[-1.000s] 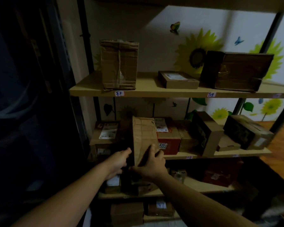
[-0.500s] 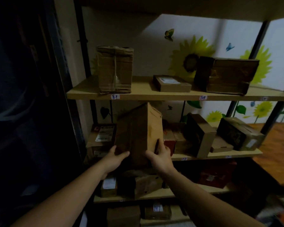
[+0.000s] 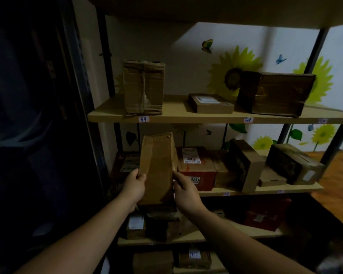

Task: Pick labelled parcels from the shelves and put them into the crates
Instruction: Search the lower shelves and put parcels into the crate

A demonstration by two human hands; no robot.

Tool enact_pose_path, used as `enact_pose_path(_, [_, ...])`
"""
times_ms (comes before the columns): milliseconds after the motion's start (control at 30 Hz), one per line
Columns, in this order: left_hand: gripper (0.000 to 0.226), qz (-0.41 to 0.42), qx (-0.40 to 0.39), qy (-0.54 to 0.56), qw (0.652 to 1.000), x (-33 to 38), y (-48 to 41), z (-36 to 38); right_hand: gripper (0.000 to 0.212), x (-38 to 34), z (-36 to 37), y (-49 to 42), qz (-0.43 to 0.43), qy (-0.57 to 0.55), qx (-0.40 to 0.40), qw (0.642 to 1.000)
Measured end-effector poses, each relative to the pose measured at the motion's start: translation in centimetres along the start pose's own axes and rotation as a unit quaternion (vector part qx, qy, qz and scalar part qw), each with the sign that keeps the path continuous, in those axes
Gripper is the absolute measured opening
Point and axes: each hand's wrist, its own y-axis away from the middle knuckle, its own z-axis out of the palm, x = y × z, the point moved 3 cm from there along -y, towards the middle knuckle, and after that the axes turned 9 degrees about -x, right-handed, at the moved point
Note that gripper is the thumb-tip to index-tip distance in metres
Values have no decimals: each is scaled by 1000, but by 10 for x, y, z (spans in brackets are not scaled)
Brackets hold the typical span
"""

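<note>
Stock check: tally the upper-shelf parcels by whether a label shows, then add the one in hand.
Label showing: 1, the flat box.
No label showing: 2, the tall box and the wide dark box.
In hand: 1, the brown parcel, held by the left hand and the right hand.
Total: 4.

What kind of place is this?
Likely a parcel storeroom: tan wooden shelves with small handwritten tags on their edges, loaded with parcels like the flat brown cardboard box bearing a white shipping label.
</note>
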Motion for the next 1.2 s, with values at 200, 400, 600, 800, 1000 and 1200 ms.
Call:
enact_pose_path(200, [32, 17, 94, -9, 995, -6, 11, -25, 70, 10, 22, -14, 47, 19, -57, 997])
enact_pose_path(400, [23, 37, 117, 3, 992, -10, 21, -52, 100, 35, 13, -19, 152, -46, -16, 987])
enact_pose_path(600, [28, 34, 121, -83, 989, -12, 20, -64, 61, 29, 12, -16, 98, -114, 9, 989])
enact_pose_path(800, [73, -15, -55, -47, 997, -28, 21, -55, 74, 26, -3, 7, 5, -49, 62, 997])
enact_pose_path(1000, [66, 11, -85, -33, 996, -44, 26, -25, 87, 45, -7, 32, -27, 24, 99, 994])
enact_pose_path(1200, [64, 32, -53, -62, 996, -31, 6, -11, 69, 28, -15, 16, -44, 71, 85, 993])
